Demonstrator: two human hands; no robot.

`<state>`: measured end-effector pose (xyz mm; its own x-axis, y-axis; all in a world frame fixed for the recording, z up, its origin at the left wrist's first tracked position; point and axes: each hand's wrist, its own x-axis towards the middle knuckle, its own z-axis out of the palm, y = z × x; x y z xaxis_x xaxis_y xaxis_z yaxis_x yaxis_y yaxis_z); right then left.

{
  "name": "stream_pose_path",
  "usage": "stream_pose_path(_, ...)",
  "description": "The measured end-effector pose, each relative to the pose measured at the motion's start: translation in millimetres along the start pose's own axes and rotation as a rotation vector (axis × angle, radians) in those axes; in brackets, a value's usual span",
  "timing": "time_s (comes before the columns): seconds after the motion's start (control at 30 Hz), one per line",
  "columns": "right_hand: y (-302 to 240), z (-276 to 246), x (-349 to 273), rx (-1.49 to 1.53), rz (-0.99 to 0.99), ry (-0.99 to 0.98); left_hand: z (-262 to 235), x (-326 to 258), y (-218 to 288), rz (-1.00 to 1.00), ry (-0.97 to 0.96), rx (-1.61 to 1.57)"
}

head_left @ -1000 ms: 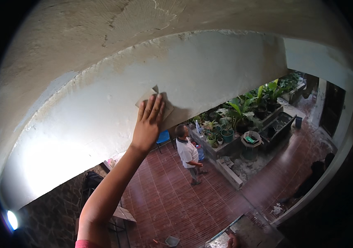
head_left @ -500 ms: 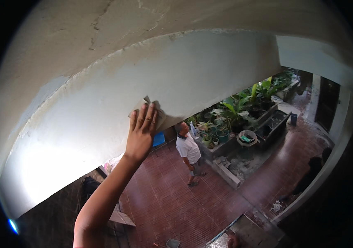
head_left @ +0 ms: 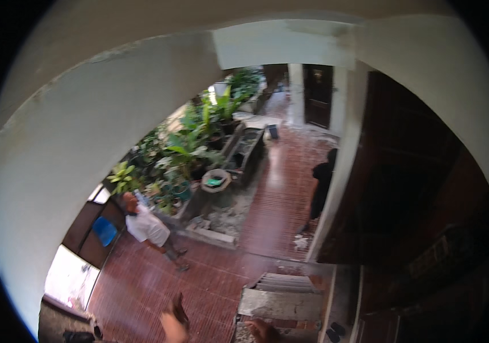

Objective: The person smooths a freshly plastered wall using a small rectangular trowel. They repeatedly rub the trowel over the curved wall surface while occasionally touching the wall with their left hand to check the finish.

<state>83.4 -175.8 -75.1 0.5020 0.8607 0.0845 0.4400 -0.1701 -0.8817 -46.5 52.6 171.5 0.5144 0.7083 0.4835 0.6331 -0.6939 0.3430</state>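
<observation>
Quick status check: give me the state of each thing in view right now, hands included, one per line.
Left hand: low at the bottom edge, fingers up, holding nothing visible.
Right hand: at the bottom edge, resting by the grey board; grip unclear.
White wall: rough, unevenly coated.
Dark door: looks shut.
Person in white shirt: standing on the tiled floor.
Potted plants: upright.

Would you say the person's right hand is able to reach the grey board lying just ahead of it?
Probably yes: the right hand lies at the near edge of the grey board, with nothing visible between them. Whether they touch, I cannot tell.
</observation>
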Motion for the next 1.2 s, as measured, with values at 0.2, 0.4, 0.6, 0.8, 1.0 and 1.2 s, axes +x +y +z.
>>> stream_pose_path(0.2,-51,-36,7,0.127,0.159,-0.126,121,-139,24,-0.496,-0.36,-0.573)
stream_pose_path(0.4,-87,-49,17,0.245,0.184,0.024,140,-139,17,-0.503,-0.596,-0.939)
stream_pose_path(0.6,-95,-41,26,0.294,0.096,0.222,146,-110,22,-0.466,-0.64,-1.223)
stream_pose_path(0.8,-120,-48,35,0.482,0.176,0.125,162,-107,28,-0.672,-0.842,-1.237)
stream_pose_path(1.0,-127,-56,43,0.654,0.271,0.168,172,-69,54,-0.411,-0.959,-1.065)
stream_pose_path(1.2,-97,-80,26,0.506,0.263,0.383,160,30,98,-0.053,-1.085,-0.981)
